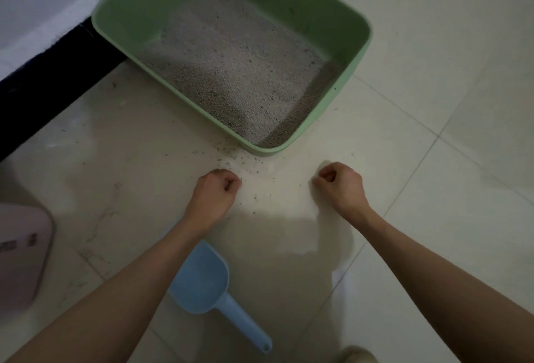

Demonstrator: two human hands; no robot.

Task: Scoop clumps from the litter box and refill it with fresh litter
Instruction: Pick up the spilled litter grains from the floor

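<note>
At the lower left edge of the frame a pink object point(20, 255) is being cut off by the border; what it is cannot be told. Just right of it, at lower centre, the blue scoop point(202, 284) is lying on the floor point(433, 218), partly hidden under the left forearm. It is judged to be light, stiff plastic, best taken by its narrow handle, which is pointing toward the lower right. The left hand point(215, 189) is being held curled into a fist above the floor, nothing gripped. Spilled grains point(245, 169) are lying scattered between the hands and the box. The green litter box point(358, 53) is sitting at upper centre, its near corner just beyond the fists, with grey litter point(231, 67) spread inside; it is judged heavy when loaded and better dragged by its rim. The right hand point(341, 183) is likewise being held in an empty fist.
</note>
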